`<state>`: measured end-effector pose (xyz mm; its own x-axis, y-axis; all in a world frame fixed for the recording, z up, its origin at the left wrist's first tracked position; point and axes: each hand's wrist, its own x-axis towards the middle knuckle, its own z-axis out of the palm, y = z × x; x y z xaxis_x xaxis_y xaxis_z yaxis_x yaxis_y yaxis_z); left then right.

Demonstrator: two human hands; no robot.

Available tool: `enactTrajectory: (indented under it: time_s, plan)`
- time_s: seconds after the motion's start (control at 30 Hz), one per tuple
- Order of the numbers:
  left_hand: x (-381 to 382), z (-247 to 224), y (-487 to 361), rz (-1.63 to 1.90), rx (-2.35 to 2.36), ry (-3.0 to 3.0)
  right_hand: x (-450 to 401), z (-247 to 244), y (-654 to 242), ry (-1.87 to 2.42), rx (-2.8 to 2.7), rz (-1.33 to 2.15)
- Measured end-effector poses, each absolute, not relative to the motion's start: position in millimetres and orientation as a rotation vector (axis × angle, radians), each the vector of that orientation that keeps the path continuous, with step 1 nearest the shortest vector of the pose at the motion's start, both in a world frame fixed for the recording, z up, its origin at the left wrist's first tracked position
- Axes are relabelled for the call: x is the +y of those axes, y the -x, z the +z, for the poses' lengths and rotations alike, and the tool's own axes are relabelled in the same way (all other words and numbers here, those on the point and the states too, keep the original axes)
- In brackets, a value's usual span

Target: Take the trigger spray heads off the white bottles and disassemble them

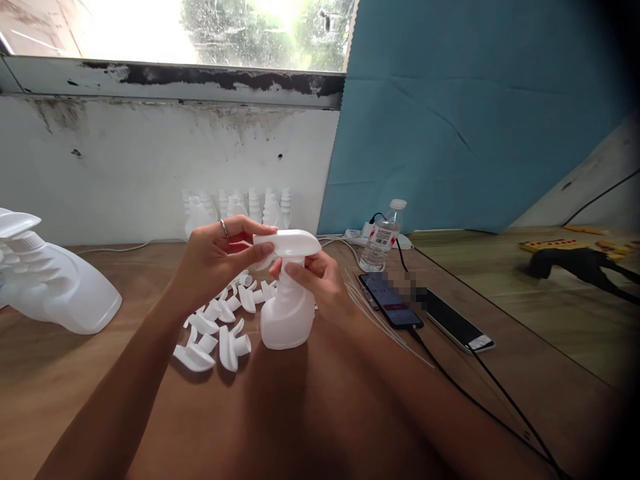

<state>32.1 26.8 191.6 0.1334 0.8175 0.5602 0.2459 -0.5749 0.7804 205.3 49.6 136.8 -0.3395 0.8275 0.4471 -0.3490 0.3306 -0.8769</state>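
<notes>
A white spray bottle (287,318) is held upright between my hands, just above or on the wooden table; I cannot tell if its base touches. Its white trigger spray head (295,242) sits on the bottle's neck. My left hand (227,257), with a ring on one finger, pinches the nozzle end of the head. Around the neck, just under the head, close the fingers of my right hand (323,280). Several loose white spray heads (231,347) lie in a pile left of the bottle, partly behind my left hand.
White bottles without heads (253,205) stand along the wall. At the left, bottles with spray heads (75,287) stand together. A water bottle (383,237), a dark phone (390,300), a second phone (457,320), thin white tubes (383,320) and black cables (465,387) occupy the table's right side.
</notes>
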Motion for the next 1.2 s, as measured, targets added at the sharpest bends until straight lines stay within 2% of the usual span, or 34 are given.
enactTrajectory:
  time_s: [0.23, 0.37, 0.53, 0.97, 1.2]
  plan:
    - [24, 193, -32, 1.416, 1.019, -1.921, 50, 136, -207, 0.392, -1.505, 1.292]
    - [23, 193, -32, 1.426, 1.039, -1.928, 50, 135, -207, 0.498, -1.461, 1.246]
    - [23, 193, -31, 1.409, 1.017, -1.923, 54, 129, -210, 0.365, -1.488, 1.313]
    - [30, 190, -32, 1.422, 0.963, -1.847, 46, 139, -204, 0.531, -1.425, 1.287]
    - [33, 157, -40, 1.31, 0.735, -1.677, 43, 137, -201, 0.65, -1.451, 1.128]
